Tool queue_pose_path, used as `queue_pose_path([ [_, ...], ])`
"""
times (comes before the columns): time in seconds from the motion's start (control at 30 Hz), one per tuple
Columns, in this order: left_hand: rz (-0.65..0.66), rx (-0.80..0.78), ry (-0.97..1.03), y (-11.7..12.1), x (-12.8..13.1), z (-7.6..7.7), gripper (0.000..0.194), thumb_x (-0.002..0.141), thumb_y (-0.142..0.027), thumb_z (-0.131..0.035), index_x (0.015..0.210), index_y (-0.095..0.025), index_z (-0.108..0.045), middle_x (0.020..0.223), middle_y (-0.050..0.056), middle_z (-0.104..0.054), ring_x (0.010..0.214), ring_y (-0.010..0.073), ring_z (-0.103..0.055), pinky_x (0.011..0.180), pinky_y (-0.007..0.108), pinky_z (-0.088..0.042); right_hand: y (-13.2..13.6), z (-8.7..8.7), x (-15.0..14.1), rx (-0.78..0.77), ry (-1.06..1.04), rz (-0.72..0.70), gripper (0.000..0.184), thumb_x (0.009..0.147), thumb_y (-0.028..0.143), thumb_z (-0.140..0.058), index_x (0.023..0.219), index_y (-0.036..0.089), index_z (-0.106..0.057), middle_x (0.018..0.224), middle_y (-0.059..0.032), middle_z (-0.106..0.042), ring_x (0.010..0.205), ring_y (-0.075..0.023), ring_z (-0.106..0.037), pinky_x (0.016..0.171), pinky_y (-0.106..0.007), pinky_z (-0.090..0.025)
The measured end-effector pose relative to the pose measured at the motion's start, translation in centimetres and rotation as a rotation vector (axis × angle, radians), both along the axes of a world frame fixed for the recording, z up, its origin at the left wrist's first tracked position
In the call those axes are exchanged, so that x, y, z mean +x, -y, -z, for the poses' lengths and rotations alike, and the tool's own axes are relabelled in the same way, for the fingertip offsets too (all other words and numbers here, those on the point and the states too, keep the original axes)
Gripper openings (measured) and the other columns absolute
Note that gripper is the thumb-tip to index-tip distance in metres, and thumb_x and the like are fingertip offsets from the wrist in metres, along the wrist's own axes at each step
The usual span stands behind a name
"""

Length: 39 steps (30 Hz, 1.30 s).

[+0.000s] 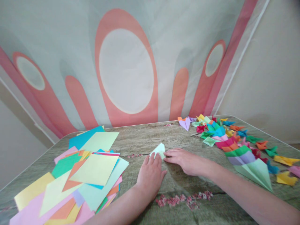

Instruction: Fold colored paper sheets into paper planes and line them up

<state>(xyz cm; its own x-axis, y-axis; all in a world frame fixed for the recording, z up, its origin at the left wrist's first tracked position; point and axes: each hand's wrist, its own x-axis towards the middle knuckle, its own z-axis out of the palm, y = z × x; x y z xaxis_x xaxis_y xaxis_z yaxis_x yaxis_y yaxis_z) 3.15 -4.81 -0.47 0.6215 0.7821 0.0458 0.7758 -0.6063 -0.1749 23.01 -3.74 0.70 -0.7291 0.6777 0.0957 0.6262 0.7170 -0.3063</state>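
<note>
A small pale green folded paper (159, 150) lies on the wood-grain table (145, 139), partly under both hands. My left hand (150, 175) lies flat on its near part, fingers stretched forward over the paper. My right hand (184, 160) comes in from the right, with its fingers pressed together against the paper's right edge. Most of the paper is hidden beneath the hands.
A loose heap of coloured paper sheets (82, 175) covers the table's left side. Several folded paper figures (225, 137) and a large green-and-purple folded plane (253, 165) are spread at the right. A pink-and-grey patterned curtain (126, 68) hangs behind the table.
</note>
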Motion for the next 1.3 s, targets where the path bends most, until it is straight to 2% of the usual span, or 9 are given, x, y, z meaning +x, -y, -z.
queue_pose_path([
  [0.23,0.002,-0.026,-0.017,0.0,0.0,-0.2,0.049,0.089,-0.042,-0.043,0.127,-0.013,-0.049,0.136,0.009,-0.043,0.128,0.0263,-0.035,0.104,0.043,-0.032,-0.2,0.5,-0.1,0.009,0.025,0.015,0.054,0.073,0.002,-0.048,0.125,0.018,-0.053,0.132,-0.0117,-0.048,0.122,-0.0214,-0.043,0.102,-0.038,-0.030],
  [0.5,0.021,-0.035,-0.021,-0.2,0.1,-0.6,0.050,0.088,-0.044,-0.043,0.126,-0.013,-0.050,0.135,0.010,-0.046,0.128,0.0270,-0.035,0.104,0.043,-0.031,-0.3,0.7,-1.1,0.115,0.070,0.069,0.037,0.081,0.009,-0.047,0.113,0.018,-0.062,0.118,-0.0117,-0.059,0.110,-0.0225,-0.051,0.094,-0.038,-0.037],
  [0.7,0.036,-0.028,-0.017,-0.4,0.0,-0.7,0.051,0.088,-0.046,-0.044,0.126,-0.013,-0.049,0.133,0.010,-0.047,0.127,0.0264,-0.035,0.104,0.043,-0.031,-0.3,1.3,-1.4,0.165,0.058,0.103,0.033,0.081,0.010,-0.048,0.108,0.019,-0.064,0.114,-0.0104,-0.061,0.104,-0.0221,-0.054,0.091,-0.035,-0.039],
  [0.97,0.046,-0.004,-0.016,-0.4,-0.1,-0.9,0.052,0.087,-0.048,-0.045,0.125,-0.014,-0.051,0.132,0.010,-0.049,0.127,0.0266,-0.036,0.105,0.043,-0.029,-0.4,1.7,-0.8,0.180,-0.021,0.081,0.037,0.084,0.011,-0.046,0.116,0.023,-0.059,0.114,-0.0083,-0.061,0.104,-0.0200,-0.053,0.092,-0.036,-0.039],
  [1.13,0.053,0.024,-0.011,-0.5,-0.3,-1.0,0.054,0.085,-0.051,-0.046,0.123,-0.014,-0.053,0.131,0.010,-0.050,0.129,0.0261,-0.033,0.107,0.042,-0.026,-0.1,1.6,-1.3,0.199,0.047,0.106,0.035,0.087,0.012,-0.044,0.118,0.021,-0.058,0.112,-0.0097,-0.060,0.105,-0.0209,-0.051,0.091,-0.037,-0.040],
  [1.3,0.042,0.037,0.007,-0.2,-0.6,-1.3,0.057,0.083,-0.056,-0.046,0.124,-0.018,-0.053,0.136,0.011,-0.044,0.133,0.0275,-0.025,0.109,0.045,-0.021,0.2,1.5,-1.9,0.191,0.113,0.150,0.032,0.089,0.014,-0.043,0.116,0.020,-0.059,0.110,-0.0099,-0.060,0.105,-0.0215,-0.050,0.091,-0.037,-0.040],
])
